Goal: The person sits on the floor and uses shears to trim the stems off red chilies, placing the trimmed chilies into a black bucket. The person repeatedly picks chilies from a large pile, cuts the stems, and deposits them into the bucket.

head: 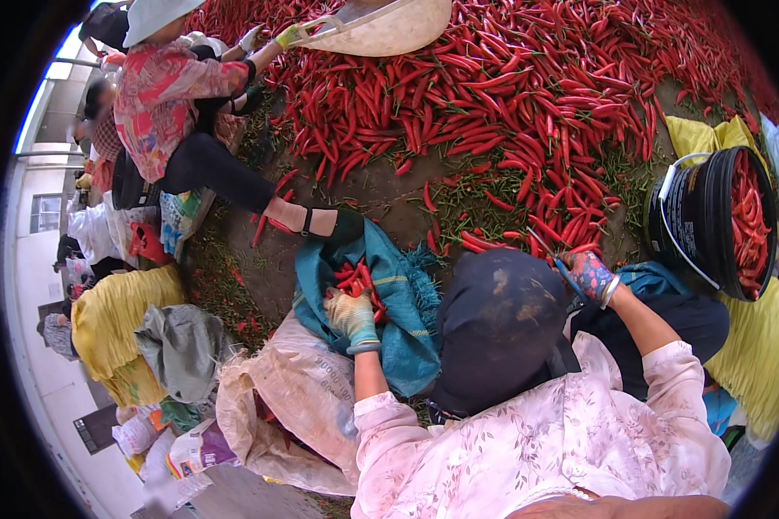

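Observation:
My left hand, in a striped knit glove, lies against red chili peppers in the open mouth of a blue woven sack. Its fingertips are partly hidden, so a firm grip cannot be told. My right hand, in a floral glove, is closed on a blue-handled cutting tool. The tool's metal blade points up and left, beside loose peppers on the ground. Beyond both hands spreads a large heap of red chili peppers with green stems.
A black bucket of peppers lies tilted at the right. A whitish woven sack stands by my left forearm. At the upper left sits a person holding a pale basin, one foot near the blue sack. Cut stems litter the ground.

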`<action>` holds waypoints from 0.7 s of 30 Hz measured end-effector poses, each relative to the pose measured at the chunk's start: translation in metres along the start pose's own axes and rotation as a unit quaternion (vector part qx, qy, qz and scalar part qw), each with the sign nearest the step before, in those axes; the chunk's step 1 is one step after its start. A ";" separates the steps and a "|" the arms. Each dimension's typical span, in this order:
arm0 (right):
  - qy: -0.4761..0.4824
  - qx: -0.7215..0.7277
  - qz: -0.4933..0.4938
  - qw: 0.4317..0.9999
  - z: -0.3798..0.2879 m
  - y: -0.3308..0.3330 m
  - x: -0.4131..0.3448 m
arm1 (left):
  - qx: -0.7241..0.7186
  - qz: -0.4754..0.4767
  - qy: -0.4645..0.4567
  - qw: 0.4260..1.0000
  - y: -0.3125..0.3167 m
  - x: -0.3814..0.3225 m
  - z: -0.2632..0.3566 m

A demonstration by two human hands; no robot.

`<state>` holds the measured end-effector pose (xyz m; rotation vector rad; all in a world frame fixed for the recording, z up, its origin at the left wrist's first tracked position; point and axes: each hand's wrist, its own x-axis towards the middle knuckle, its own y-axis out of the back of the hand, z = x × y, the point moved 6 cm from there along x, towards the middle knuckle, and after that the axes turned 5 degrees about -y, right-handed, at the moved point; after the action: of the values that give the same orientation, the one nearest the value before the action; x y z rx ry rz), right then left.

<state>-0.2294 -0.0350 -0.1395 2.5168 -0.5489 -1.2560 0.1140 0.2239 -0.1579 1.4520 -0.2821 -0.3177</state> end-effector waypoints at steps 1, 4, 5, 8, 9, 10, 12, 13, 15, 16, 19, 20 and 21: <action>0.014 -0.005 0.008 1.000 -0.004 0.000 0.001 | 0.045 0.098 -0.053 0.993 0.004 -0.005 0.007; 0.001 -0.012 0.005 1.000 -0.010 -0.001 0.001 | -0.144 0.171 -0.234 0.946 -0.024 0.001 0.064; -0.006 -0.027 0.004 1.000 -0.013 -0.001 0.002 | -0.185 0.097 -0.246 0.947 -0.043 0.006 0.083; -0.045 -0.032 -0.008 0.998 -0.017 -0.002 0.003 | -0.104 0.050 -0.386 0.915 -0.084 0.025 0.155; -0.030 -0.055 0.008 0.998 -0.022 0.000 0.003 | -0.039 -0.008 -0.400 0.916 -0.102 0.033 0.174; -0.023 -0.071 0.020 0.997 -0.025 0.001 0.003 | 0.026 -0.014 -0.435 0.900 -0.114 0.038 0.188; -0.041 -0.074 0.019 0.996 -0.025 0.003 0.003 | 0.098 0.005 -0.504 0.858 -0.127 0.044 0.207; -0.045 -0.080 0.021 0.996 -0.024 0.003 0.004 | 0.123 -0.030 -0.530 0.838 -0.136 0.046 0.210; -0.055 -0.091 0.025 0.994 -0.022 0.005 0.004 | 0.173 -0.061 -0.568 0.802 -0.149 0.048 0.210; -0.077 -0.092 0.009 0.993 -0.017 0.005 0.004 | 0.177 -0.087 -0.563 0.803 -0.154 0.050 0.207; -0.070 -0.066 0.021 0.995 -0.012 0.006 0.004 | 0.128 -0.137 -0.518 0.835 -0.159 0.050 0.193; -0.066 -0.074 0.018 0.995 -0.010 0.005 0.003 | 0.064 -0.125 -0.476 0.868 -0.153 0.051 0.187; -0.053 -0.084 0.012 0.995 -0.009 0.003 0.003 | 0.082 -0.164 -0.440 0.879 -0.154 0.051 0.183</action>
<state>-0.2209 -0.0379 -0.1347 2.3090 -0.4747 -1.3726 0.0858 0.0221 -0.2936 1.4380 -0.8125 -1.2678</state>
